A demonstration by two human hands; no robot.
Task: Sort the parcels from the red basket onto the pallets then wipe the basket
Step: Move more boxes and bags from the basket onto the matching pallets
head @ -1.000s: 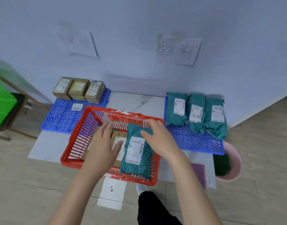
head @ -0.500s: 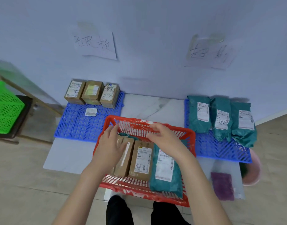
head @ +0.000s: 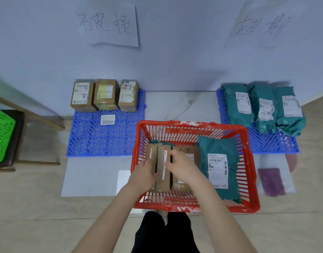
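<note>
Grip: two hands (head: 144, 173) (head: 183, 166), one box (head: 164, 182).

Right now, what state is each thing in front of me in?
red basket, loaded, rim smeared white
brown boxes, on edge in the basket
left hand, grips the brown boxes
right hand, grips the brown boxes
teal bag, lying in the basket, untouched
left pallet, three boxes standing at its back
right pallet, three teal bags lying on it
purple cloth, flat, unused

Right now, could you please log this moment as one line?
phase: sorting | left hand: grips brown box | right hand: grips same box | red basket: teal parcel inside
</note>
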